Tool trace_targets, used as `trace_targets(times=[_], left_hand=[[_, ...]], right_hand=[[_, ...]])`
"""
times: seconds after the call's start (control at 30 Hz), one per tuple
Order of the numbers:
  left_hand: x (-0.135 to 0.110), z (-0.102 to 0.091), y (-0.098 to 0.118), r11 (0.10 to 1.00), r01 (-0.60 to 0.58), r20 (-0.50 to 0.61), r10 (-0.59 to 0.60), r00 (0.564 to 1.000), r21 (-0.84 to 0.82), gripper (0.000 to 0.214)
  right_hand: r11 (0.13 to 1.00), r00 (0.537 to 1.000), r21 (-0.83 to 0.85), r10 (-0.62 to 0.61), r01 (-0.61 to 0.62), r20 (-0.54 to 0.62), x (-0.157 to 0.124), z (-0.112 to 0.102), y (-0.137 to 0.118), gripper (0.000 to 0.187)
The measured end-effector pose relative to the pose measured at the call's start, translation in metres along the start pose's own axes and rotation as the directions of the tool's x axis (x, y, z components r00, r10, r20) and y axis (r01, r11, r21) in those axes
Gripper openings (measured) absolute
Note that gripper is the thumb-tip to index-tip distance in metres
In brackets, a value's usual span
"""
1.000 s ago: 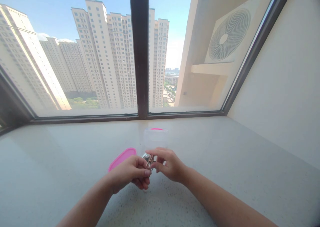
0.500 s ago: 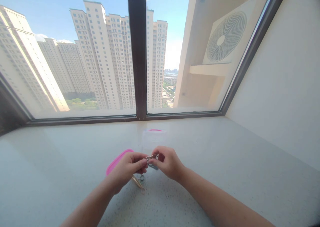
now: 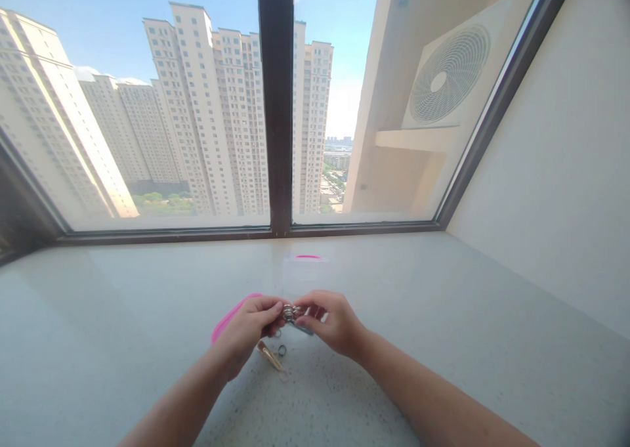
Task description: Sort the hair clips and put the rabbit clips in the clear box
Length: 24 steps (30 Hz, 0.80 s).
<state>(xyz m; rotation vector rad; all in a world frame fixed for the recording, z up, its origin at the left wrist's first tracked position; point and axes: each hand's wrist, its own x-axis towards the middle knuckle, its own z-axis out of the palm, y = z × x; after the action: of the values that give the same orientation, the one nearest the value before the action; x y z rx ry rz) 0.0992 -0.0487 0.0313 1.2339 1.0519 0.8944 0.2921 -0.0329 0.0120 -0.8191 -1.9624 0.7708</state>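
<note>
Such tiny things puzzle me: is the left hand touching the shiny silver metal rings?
Touching. The head view shows the left hand pinching the shiny silver metal rings at its thumb tip.

Bare left hand (image 3: 251, 321) and bare right hand (image 3: 331, 312), slim fingers (image 3: 312, 297), bare left forearm (image 3: 184, 391) and right forearm (image 3: 423, 388), both smooth, narrower far, wider near, uncovered as far as visible.

Bright daylight from the window (image 3: 279, 125); towers (image 3: 194, 99) sunlit, sky (image 3: 340, 99) near-white low down. Windowsill (image 3: 462, 342) dimmer, darker between the forearms (image 3: 182, 401). Wide-angle stretch toward edges. Metal rings (image 3: 289, 312) soft, detail lost.
</note>
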Motion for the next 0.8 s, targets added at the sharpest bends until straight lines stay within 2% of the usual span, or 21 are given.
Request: trace_targets(times=[0.17,0.33,0.47,0.6,0.67,0.8], left_hand=[[0.001,-0.0003,-0.0017,1.0,-0.025,0.004,0.025,1.0,0.014,0.027],[0.0006,0.0021,0.0008,0.982,-0.098,-0.051,0.108,0.993,0.164,0.026],[-0.0002,0.0028,0.0019,0.928,-0.177,-0.062,0.208,0.976,0.327,0.028],[-0.0021,0.0018,0.0008,0.824,-0.259,-0.067,0.336,0.94,0.503,0.026],[-0.003,0.0014,0.0002,0.795,-0.276,-0.059,0.363,0.93,0.541,0.026],[-0.0035,0.001,-0.0012,0.79,-0.276,-0.056,0.364,0.93,0.548,0.025]], right_hand=[[1.0,1.0,-0.027,0.006,-0.007,-0.017,-0.0009,0.0002,0.0001,0.015],[0.998,0.999,-0.064,0.006,-0.008,-0.032,0.0007,-0.0018,-0.0005,0.019],[0.996,0.999,-0.088,0.009,-0.013,-0.042,0.002,-0.0039,-0.0016,0.017],[0.993,1.0,-0.114,0.03,-0.03,-0.006,0.0023,-0.0039,-0.0036,0.016],[0.99,0.999,-0.134,0.034,-0.033,0.005,0.0025,-0.0037,-0.0048,0.016],[0.989,0.999,-0.141,0.046,-0.045,0.005,0.0035,-0.0035,-0.0056,0.016]])
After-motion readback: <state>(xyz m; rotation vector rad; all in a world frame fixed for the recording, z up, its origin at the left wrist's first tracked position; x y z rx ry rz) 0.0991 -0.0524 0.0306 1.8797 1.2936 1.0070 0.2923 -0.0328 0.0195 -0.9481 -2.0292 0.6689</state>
